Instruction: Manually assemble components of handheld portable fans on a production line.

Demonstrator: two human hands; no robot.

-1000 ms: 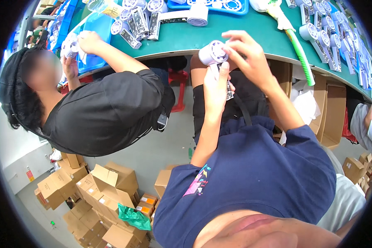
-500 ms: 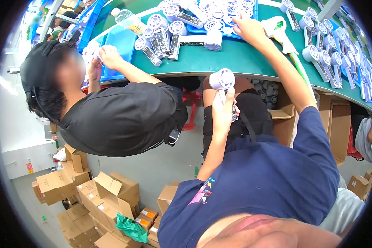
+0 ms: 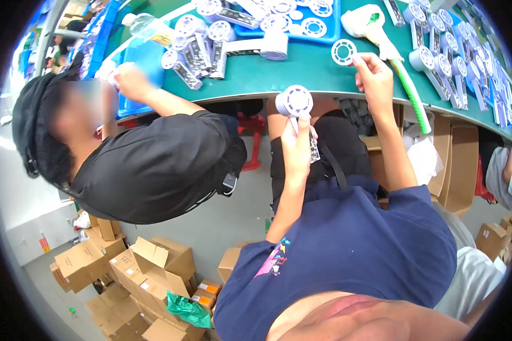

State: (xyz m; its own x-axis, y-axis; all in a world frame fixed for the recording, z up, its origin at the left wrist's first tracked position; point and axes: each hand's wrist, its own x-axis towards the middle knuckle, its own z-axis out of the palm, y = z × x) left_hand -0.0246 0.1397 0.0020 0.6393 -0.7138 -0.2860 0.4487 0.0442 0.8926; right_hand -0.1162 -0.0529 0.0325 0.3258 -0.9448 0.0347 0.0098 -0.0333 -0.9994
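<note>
In front of my body my left hand (image 3: 297,149) is closed round the handle of a white handheld fan (image 3: 294,101), its round head up and a circuit board showing along the handle. Pinched at its edge by my right hand (image 3: 375,79) is a flat white ring-shaped cover (image 3: 343,52) with slots around it, held over the near part of the green table (image 3: 318,79). The two parts are apart. Beyond them, a blue tray (image 3: 324,35) holds more of these covers.
Several similar fans (image 3: 202,54) lie left of the tray, and others (image 3: 461,62) spread along the right. A white cloth-like bundle with a green strip (image 3: 409,94) hangs over the table edge. At my left a co-worker in black (image 3: 159,165) works; cardboard boxes (image 3: 153,273) stand behind.
My right hand has drawn back from the tray toward me and now holds a ring-shaped cover. My left hand keeps the fan, its head turned slightly. The view has shifted a little.
</note>
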